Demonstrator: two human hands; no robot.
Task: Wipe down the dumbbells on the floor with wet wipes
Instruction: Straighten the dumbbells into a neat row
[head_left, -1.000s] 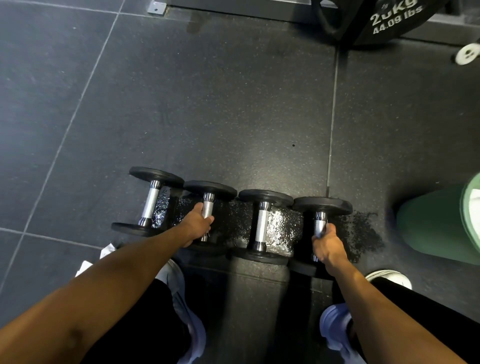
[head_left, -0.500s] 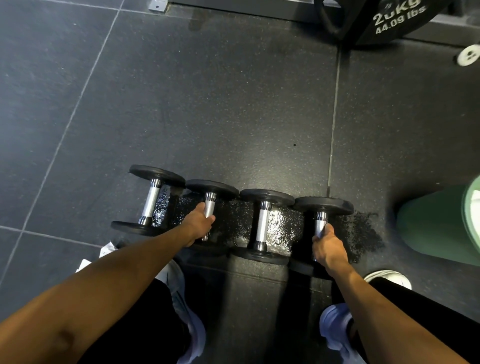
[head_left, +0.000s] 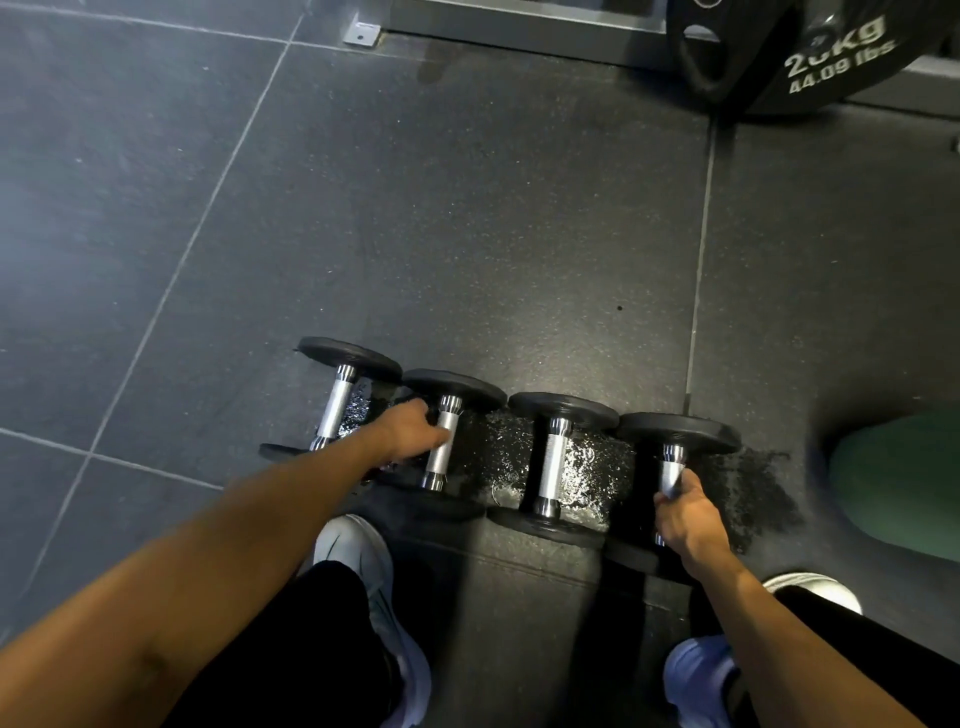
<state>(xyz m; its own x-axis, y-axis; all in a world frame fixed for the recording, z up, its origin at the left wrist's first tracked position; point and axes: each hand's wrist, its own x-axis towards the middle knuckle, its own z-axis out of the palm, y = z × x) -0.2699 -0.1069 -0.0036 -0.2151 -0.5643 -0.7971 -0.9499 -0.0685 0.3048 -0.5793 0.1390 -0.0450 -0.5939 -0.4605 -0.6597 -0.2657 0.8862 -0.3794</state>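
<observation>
The fingers of my right hand (head_left: 685, 514) are clenched round the handle of the rightmost dumbbell (head_left: 680, 434). The fingers of my left hand (head_left: 410, 435) lie against the handle of the second dumbbell (head_left: 442, 457); I cannot tell whether they clasp it. Between my hands lies the third dumbbell (head_left: 553, 462), on a wet patch (head_left: 589, 460) of floor (head_left: 467, 234). Just left of my left fingers lies the first dumbbell (head_left: 335, 405). All four lie side by side.
</observation>
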